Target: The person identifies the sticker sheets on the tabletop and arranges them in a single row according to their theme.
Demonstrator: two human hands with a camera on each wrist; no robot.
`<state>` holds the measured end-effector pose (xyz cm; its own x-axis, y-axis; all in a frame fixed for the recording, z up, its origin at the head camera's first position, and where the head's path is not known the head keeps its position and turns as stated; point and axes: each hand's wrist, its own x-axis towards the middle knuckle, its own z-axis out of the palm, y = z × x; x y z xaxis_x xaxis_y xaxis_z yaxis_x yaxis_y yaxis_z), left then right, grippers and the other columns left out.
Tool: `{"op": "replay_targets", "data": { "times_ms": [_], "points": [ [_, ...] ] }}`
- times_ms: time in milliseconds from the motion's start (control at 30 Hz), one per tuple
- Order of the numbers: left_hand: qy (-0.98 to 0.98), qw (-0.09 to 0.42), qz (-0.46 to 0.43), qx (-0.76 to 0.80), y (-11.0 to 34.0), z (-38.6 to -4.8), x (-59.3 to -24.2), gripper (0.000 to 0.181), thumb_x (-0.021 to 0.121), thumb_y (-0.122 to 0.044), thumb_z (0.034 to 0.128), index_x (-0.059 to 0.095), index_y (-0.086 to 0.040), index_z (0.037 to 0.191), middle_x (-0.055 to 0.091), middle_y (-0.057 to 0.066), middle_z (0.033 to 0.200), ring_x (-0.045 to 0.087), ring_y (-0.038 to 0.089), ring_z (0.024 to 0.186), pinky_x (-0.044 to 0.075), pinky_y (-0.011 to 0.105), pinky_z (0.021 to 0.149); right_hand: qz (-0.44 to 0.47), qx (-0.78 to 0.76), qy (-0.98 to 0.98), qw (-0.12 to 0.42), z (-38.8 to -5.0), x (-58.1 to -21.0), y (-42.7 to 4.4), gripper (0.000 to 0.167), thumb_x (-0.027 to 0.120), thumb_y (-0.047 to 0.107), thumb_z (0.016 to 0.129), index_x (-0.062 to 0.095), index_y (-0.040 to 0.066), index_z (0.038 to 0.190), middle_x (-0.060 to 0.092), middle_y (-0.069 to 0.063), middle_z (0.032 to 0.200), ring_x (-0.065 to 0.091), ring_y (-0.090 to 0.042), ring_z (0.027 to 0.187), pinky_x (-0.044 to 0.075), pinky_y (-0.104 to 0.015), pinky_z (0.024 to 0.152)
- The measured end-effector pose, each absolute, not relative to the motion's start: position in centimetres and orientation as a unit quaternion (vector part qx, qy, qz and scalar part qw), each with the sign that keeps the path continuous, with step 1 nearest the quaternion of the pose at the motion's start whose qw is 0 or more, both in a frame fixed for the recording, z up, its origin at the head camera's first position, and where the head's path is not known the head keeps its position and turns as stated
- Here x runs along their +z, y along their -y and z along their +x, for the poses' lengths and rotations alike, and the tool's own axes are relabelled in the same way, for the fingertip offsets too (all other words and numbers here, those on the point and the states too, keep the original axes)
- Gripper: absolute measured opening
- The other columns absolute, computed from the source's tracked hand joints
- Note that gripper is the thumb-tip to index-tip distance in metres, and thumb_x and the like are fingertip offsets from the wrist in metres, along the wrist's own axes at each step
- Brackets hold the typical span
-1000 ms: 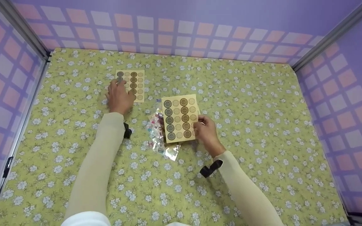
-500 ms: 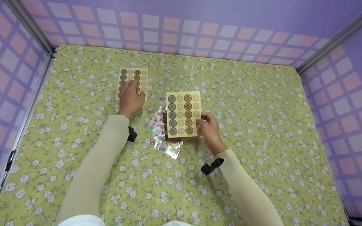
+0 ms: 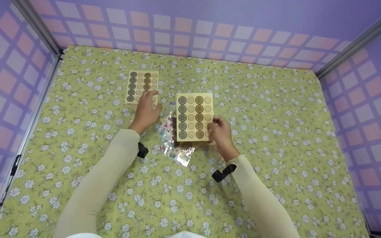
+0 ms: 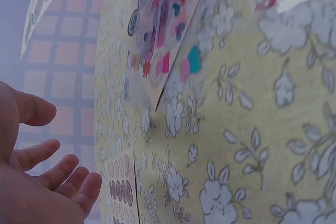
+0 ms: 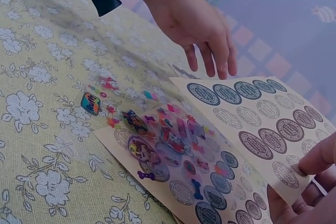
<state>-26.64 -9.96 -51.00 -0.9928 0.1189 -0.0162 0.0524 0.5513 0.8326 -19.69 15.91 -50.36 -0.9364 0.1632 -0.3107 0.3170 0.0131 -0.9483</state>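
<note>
At the middle of the head view, the right hand (image 3: 222,134) pinches the held sheet (image 3: 194,117) of round stickers by its right edge, thumb on top and fingers curled beneath. The held sheet is raised above the clear sticker film (image 5: 170,137) and the lower sheet (image 5: 181,195), both on the flowered bench (image 3: 289,145); in the right wrist view, the film's coloured stickers lie over part of the lower sheet. The left hand (image 3: 146,110) has nothing in its grasp: its fingers are loosely spread, and it appears to hover by the lower right corner of the far sheet (image 3: 139,86), which lies flat at the upper left of the frame. The step in hand seems to be parting the held sheet from what lies beneath. To do that well, a light pinch near the edge should avoid creasing the paper, and a level lift should clear the film, which looks slippery and could slide. With only 1 hand on it, the free left edge may droop, so the left hand could support that side. How many layers lie beneath cannot be told.
</note>
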Motion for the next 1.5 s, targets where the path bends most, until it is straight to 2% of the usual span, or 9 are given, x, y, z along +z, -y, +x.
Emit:
{"op": "replay_targets", "data": {
  "times_ms": [133, 400, 600, 800, 1033, 1167, 1300, 1500],
  "points": [
    [-0.873, 0.041, 0.056, 0.483, 9.5, -26.0, -50.7, 0.048, 0.052, -0.018, 0.0981, 0.04, -0.011, 0.144, 0.036, 0.012, 0.149, 0.034, 0.031, 0.14, 0.031, 0.049, 0.116, 0.165, -0.682, -0.711, 0.048, -19.8, -50.2, -15.8, 0.02, 0.054, 0.003, 0.091, 0.06, 0.003, 0.111, 0.056, -0.006, 0.096, 0.055, -0.015, 0.078, 0.045, -0.023, 0.061],
    [-0.845, 0.068, 0.056, 0.527, 8.4, -24.2, -50.1, 0.048, 0.052, -0.018, 0.0982, 0.04, -0.012, 0.144, 0.041, 0.01, 0.145, 0.043, 0.029, 0.13, 0.042, 0.044, 0.106, 0.162, -0.695, -0.698, 0.048, -19.7, -50.1, -15.7, 0.02, 0.053, 0.003, 0.091, 0.059, 0.005, 0.11, 0.056, -0.006, 0.096, 0.054, -0.014, 0.069, 0.038, -0.027, 0.05],
    [-0.816, 0.092, 0.038, 0.57, 7.4, -23.2, -49.7, 0.049, 0.054, -0.019, 0.0974, 0.04, -0.014, 0.144, 0.042, 0.008, 0.145, 0.05, 0.022, 0.123, 0.053, 0.039, 0.089, 0.163, -0.694, -0.7, 0.044, -19.7, -49.9, -15.6, 0.019, 0.053, 0.002, 0.092, 0.058, 0.003, 0.11, 0.056, -0.006, 0.097, 0.053, -0.013, 0.069, 0.039, -0.029, 0.052],
    [-0.794, 0.113, 0.023, 0.597, 6.7, -22.4, -49.8, 0.052, 0.053, -0.026, 0.0985, 0.037, -0.016, 0.147, 0.042, 0.006, 0.145, 0.055, 0.019, 0.12, 0.053, 0.038, 0.092, 0.162, -0.693, -0.701, 0.043, -19.7, -49.8, -15.4, 0.018, 0.053, 0.002, 0.093, 0.058, 0.004, 0.11, 0.057, -0.006, 0.098, 0.054, -0.013, 0.071, 0.038, -0.027, 0.049],
    [-0.764, 0.138, 0.032, 0.63, 6.3, -21.9, -49.7, 0.055, 0.056, -0.022, 0.0956, 0.036, -0.018, 0.146, 0.046, 0.004, 0.139, 0.061, 0.022, 0.112, 0.056, 0.048, 0.087, 0.154, -0.695, -0.701, 0.047, -19.5, -49.7, -15.4, 0.018, 0.053, 0.005, 0.093, 0.059, 0.005, 0.11, 0.057, -0.006, 0.098, 0.053, -0.013, 0.068, 0.036, -0.028, 0.047],
    [-0.758, 0.149, 0.036, 0.634, 6.0, -21.9, -49.4, 0.055, 0.06, -0.02, 0.0945, 0.037, -0.021, 0.145, 0.049, 0.005, 0.135, 0.063, 0.022, 0.108, 0.057, 0.044, 0.086, 0.153, -0.698, -0.698, 0.041, -19.6, -49.7, -15.3, 0.019, 0.054, 0.004, 0.092, 0.059, 0.004, 0.11, 0.057, -0.006, 0.101, 0.057, -0.014, 0.076, 0.036, -0.029, 0.048],
    [-0.755, 0.155, 0.042, 0.635, 5.7, -21.9, -49.2, 0.057, 0.061, -0.016, 0.0947, 0.036, -0.021, 0.146, 0.052, 0.007, 0.133, 0.065, 0.023, 0.106, 0.058, 0.038, 0.081, 0.154, -0.702, -0.694, 0.042, -19.6, -49.7, -15.3, 0.019, 0.054, 0.003, 0.092, 0.058, 0.004, 0.11, 0.058, -0.007, 0.101, 0.056, -0.017, 0.075, 0.035, -0.029, 0.046],
    [-0.732, 0.147, 0.057, 0.663, 5.4, -21.7, -49.4, 0.058, 0.061, -0.01, 0.0942, 0.037, -0.02, 0.146, 0.054, 0.01, 0.129, 0.066, 0.026, 0.103, 0.059, 0.037, 0.077, 0.15, -0.711, -0.686, 0.039, -19.6, -49.8, -15.2, 0.019, 0.055, 0.004, 0.091, 0.058, 0.004, 0.109, 0.058, -0.005, 0.096, 0.054, -0.018, 0.074, 0.036, -0.028, 0.048]
  ]
}}
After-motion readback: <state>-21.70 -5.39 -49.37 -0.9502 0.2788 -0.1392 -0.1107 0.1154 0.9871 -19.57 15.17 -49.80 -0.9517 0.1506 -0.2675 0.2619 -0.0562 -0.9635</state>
